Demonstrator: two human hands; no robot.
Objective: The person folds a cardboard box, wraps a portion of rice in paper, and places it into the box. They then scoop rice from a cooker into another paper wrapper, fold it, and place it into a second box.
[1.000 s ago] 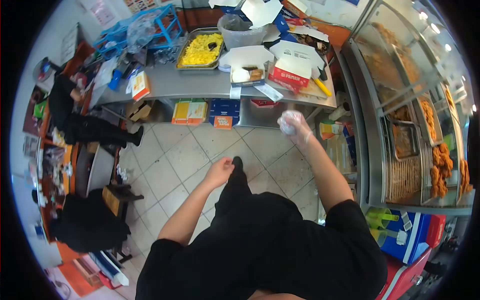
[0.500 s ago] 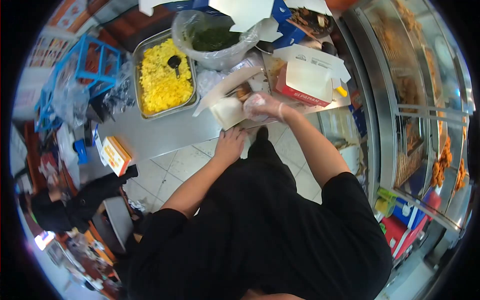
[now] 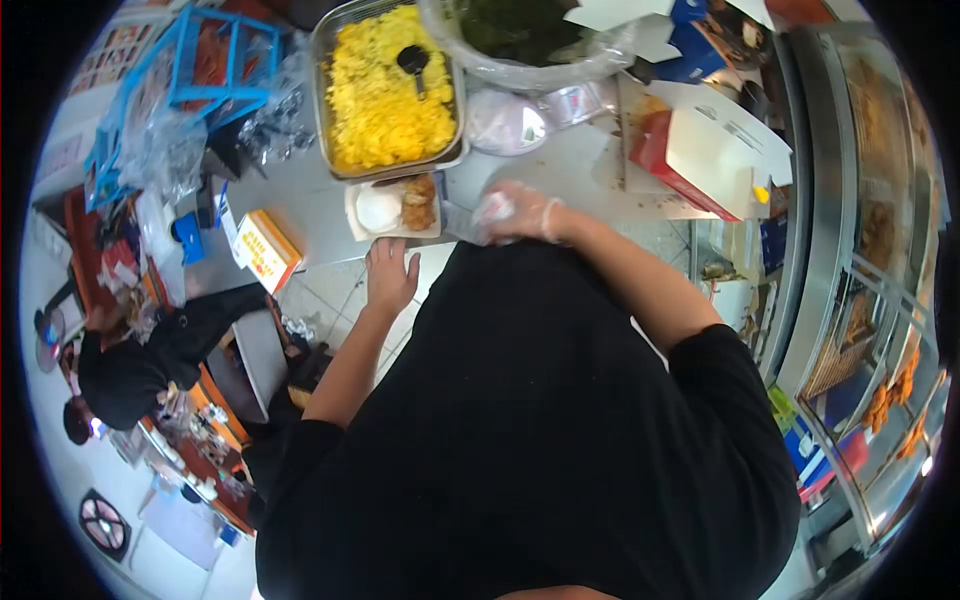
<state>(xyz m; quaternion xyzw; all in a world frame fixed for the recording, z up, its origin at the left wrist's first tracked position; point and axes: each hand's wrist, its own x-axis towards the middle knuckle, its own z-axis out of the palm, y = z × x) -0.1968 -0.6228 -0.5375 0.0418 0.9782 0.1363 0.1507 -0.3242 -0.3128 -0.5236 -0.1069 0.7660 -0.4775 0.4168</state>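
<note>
A small open food box (image 3: 362, 228) sits at the counter's front edge. Inside it are a white rounded mound of rice (image 3: 378, 208) and brown fried chicken (image 3: 419, 206). My left hand (image 3: 391, 278) is bare, its fingers extended by the near side of the box. My right hand (image 3: 525, 212) wears a clear plastic glove and is right of the box, low over the counter. Its fingers are closed around something whitish with reddish marks, too small to make out. Clear film shows between that hand and the box.
A metal tray of yellow shredded food (image 3: 385, 125) holds a black scoop (image 3: 412, 62). Beside it is a plastic-lined tub of dark greens (image 3: 520, 30). A red-and-white box (image 3: 690, 165) stands right, an orange-and-white box (image 3: 265, 250) left. Another person (image 3: 150, 360) is at left; a glass display case (image 3: 870, 200) right.
The box's raised white flap no longer shows, and the box now lies farther left, below the tray. My left hand has moved left with it. My view has shifted closer to the counter.
</note>
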